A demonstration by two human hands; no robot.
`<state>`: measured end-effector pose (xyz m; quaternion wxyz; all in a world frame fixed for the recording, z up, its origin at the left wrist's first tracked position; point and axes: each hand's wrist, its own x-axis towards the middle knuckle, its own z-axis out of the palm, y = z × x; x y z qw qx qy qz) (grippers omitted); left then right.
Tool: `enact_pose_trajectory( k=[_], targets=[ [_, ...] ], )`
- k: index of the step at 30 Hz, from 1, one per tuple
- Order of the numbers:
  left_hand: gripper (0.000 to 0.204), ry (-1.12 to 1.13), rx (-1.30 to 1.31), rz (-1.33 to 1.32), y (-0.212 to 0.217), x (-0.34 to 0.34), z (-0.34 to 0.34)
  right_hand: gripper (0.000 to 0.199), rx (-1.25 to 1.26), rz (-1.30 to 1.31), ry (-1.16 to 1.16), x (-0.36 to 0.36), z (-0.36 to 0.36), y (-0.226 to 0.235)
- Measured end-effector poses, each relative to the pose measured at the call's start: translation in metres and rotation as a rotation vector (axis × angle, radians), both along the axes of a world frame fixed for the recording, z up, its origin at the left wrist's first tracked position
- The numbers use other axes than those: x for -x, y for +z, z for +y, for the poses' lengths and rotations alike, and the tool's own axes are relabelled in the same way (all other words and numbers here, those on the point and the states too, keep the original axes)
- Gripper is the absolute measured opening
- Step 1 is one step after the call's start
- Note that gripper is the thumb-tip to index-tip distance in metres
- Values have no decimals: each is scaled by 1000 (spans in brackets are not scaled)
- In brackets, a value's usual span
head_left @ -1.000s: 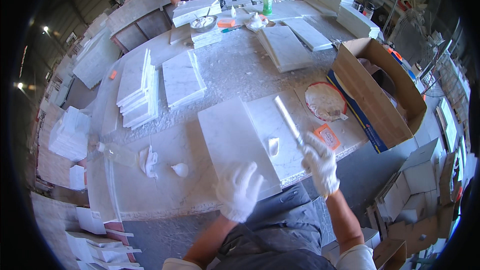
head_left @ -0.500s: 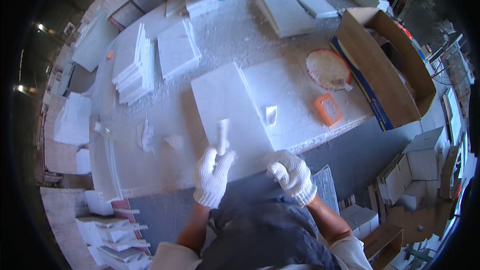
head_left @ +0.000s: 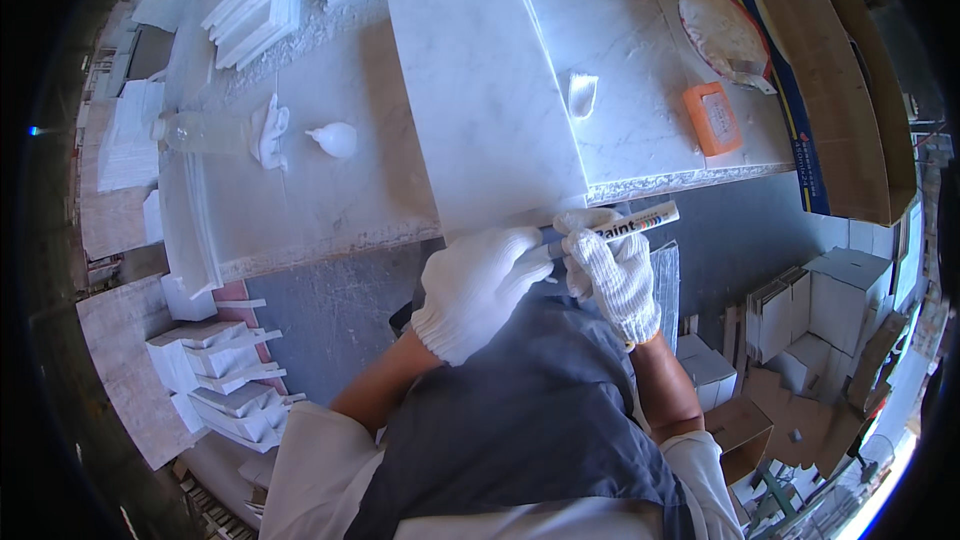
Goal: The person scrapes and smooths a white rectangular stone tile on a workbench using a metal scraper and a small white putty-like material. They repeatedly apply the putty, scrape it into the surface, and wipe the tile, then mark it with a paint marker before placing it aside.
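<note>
Both my hands wear white knit gloves and meet in front of my apron at the table's near edge. A white paint marker (head_left: pixel 640 224) lies slantwise between them, its barrel running up to the right. My right hand (head_left: pixel 612 275) is wrapped round the barrel. My left hand (head_left: pixel 478 292) has its fingers pinched on the marker's grey left end (head_left: pixel 556 248); whether that is a cap or the tip is hidden. Just beyond the hands lie stacked white marble slabs (head_left: pixel 485 90), the top one bare-faced.
Right of the slabs are a small white scoop-like piece (head_left: pixel 582 96), an orange block (head_left: pixel 712 118), a red-rimmed round dish (head_left: pixel 722 35) and a cardboard box (head_left: pixel 820 70). Leftward lie a white bulb (head_left: pixel 333 140), a clear bottle (head_left: pixel 205 133) and more slabs (head_left: pixel 255 5).
The marker, upright in my left hand before, now lies between both hands with the right gripping its barrel. My left hand has come in toward the right. The view has tilted down.
</note>
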<state>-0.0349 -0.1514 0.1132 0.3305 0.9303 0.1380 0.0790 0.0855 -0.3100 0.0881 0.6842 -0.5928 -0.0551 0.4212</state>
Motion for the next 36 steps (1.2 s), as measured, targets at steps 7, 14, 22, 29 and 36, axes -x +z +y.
enact_pose_trajectory(
  k=[7,14,22,29,36],
  targets=[
    [27,35,142,-110,-11,-5,-2,43,-65,98,-92,4,12,5],
    [21,-39,48,-111,-10,-5,1,39,62,13,42,-5,13,16],
    [20,-30,267,-113,4,-6,-6,33,-71,-67,-28,-2,13,20],
    [15,-52,449,51,1,17,12,40,-96,-312,-321,-28,5,13],
    [27,231,667,-111,12,14,13,29,-29,-288,-187,-63,24,17]
  ],
)
